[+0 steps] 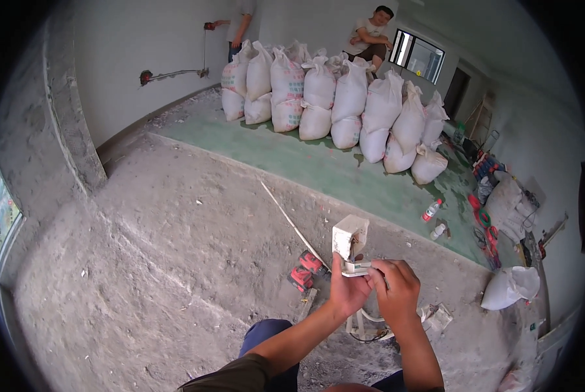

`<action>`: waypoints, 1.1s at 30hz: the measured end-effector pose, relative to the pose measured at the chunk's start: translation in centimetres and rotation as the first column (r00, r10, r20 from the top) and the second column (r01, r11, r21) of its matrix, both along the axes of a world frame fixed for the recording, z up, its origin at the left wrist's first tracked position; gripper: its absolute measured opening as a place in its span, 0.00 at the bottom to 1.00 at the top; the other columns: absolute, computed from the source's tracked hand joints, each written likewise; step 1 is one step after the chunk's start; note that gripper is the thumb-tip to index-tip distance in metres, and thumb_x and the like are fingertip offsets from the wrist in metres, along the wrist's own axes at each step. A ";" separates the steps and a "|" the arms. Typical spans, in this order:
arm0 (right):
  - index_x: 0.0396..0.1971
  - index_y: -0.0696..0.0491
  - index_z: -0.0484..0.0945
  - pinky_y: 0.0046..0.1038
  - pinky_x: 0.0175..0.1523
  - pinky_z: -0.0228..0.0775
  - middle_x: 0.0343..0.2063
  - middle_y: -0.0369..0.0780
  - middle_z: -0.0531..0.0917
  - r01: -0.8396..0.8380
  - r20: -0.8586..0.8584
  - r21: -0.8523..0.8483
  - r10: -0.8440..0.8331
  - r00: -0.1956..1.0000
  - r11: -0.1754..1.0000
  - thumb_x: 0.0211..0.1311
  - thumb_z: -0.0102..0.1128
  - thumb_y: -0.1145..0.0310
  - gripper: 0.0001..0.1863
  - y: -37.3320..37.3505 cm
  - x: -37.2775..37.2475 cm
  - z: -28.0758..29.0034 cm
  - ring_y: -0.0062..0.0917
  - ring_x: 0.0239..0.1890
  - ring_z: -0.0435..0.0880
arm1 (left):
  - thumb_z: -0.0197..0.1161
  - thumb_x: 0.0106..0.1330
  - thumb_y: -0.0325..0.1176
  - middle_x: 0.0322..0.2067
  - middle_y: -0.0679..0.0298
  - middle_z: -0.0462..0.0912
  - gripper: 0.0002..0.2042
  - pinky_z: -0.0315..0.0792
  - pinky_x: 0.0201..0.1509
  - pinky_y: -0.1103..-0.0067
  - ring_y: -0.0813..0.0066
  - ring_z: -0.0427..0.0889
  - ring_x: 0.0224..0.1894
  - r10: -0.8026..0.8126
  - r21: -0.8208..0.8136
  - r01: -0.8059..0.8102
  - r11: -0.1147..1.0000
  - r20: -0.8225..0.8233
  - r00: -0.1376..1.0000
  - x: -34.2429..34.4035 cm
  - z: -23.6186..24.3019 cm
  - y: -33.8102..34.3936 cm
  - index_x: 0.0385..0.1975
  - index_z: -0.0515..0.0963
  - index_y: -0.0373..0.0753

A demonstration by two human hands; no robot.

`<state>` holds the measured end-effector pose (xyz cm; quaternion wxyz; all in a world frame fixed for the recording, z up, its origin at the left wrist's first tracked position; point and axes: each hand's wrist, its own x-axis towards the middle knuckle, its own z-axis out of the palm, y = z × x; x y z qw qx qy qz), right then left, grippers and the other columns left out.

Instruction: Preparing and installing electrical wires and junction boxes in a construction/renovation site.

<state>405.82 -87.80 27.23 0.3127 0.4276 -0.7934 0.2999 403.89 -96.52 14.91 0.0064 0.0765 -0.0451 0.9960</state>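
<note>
My left hand is closed around a small white wall switch or socket plate, its exact kind too small to tell. Fingers of my right hand pinch the plate's right end. Just above it is a white, open-sided box, dirty with plaster, and short wires show inside its opening. Whether the box is held or stands on something is hidden behind my left hand. A red and black cordless drill lies on the floor left of my hands, beside a thin white conduit.
Stacked white sacks line the green floor strip. Two people are behind them. Bottles stand at the strip's right edge. White offcuts and a cable lie below my hands; a white bag sits right.
</note>
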 end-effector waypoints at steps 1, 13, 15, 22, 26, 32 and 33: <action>0.31 0.56 0.78 0.33 0.35 0.72 0.28 0.40 0.79 -0.010 -0.021 0.009 0.010 1.000 1.000 0.49 0.63 0.77 0.08 0.0 0.0 0.1 0.34 0.31 0.80 | 0.40 0.65 0.64 0.40 0.62 0.78 0.30 0.71 0.53 0.68 0.66 0.76 0.46 -0.002 0.001 0.002 1.000 0.049 0.999 -0.1 0.0 0.0 0.41 0.74 0.40; 0.32 0.54 0.79 0.32 0.33 0.72 0.28 0.40 0.80 0.044 -0.032 -0.071 -0.046 0.998 0.997 0.48 0.65 0.75 0.09 -0.4 -0.2 -0.8 0.34 0.29 0.80 | 0.43 0.63 0.64 0.38 0.58 0.78 0.29 0.71 0.49 0.68 0.62 0.77 0.42 0.049 0.002 -0.049 0.999 0.085 0.995 0.2 0.4 -0.2 0.40 0.72 0.40; 0.31 0.54 0.78 0.32 0.33 0.72 0.27 0.40 0.80 -0.006 0.051 -0.148 0.013 0.999 0.989 0.48 0.65 0.75 0.08 -0.4 -0.8 -1.0 0.34 0.28 0.80 | 0.42 0.63 0.65 0.41 0.52 0.78 0.30 0.71 0.52 0.64 0.56 0.77 0.46 -0.040 0.035 0.040 0.999 0.025 0.999 0.1 0.6 -0.3 0.41 0.71 0.40; 0.32 0.54 0.76 0.32 0.31 0.71 0.25 0.40 0.79 0.052 0.107 -0.060 -0.046 0.993 0.997 0.48 0.65 0.75 0.09 0.1 -0.4 -0.7 0.34 0.27 0.79 | 0.41 0.64 0.65 0.42 0.51 0.77 0.30 0.70 0.55 0.61 0.54 0.77 0.47 -0.048 -0.013 0.049 0.999 0.040 0.998 0.2 0.7 -0.5 0.41 0.71 0.41; 0.31 0.55 0.76 0.31 0.30 0.71 0.24 0.40 0.79 0.044 0.152 -0.067 -0.033 0.988 0.997 0.49 0.64 0.76 0.09 0.2 -0.2 -0.7 0.33 0.26 0.79 | 0.42 0.63 0.65 0.42 0.51 0.77 0.29 0.71 0.54 0.62 0.56 0.77 0.47 -0.011 -0.038 0.010 0.999 -0.008 1.000 0.2 0.4 -0.5 0.41 0.71 0.42; 0.31 0.55 0.76 0.29 0.29 0.71 0.24 0.40 0.79 0.042 0.147 -0.076 -0.031 0.989 0.996 0.50 0.63 0.77 0.08 0.4 0.1 -0.3 0.31 0.24 0.78 | 0.45 0.62 0.65 0.40 0.51 0.77 0.29 0.73 0.53 0.65 0.59 0.77 0.45 -0.009 -0.014 0.009 1.000 0.019 1.000 0.2 0.4 -0.6 0.41 0.71 0.41; 0.31 0.55 0.76 0.29 0.29 0.71 0.24 0.40 0.79 0.059 0.163 -0.086 -0.045 0.986 0.995 0.50 0.63 0.78 0.08 0.5 0.2 -0.3 0.30 0.23 0.78 | 0.45 0.62 0.65 0.40 0.51 0.77 0.29 0.73 0.53 0.65 0.59 0.77 0.45 -0.007 -0.012 0.007 1.000 0.021 1.000 0.2 0.3 -0.6 0.41 0.71 0.41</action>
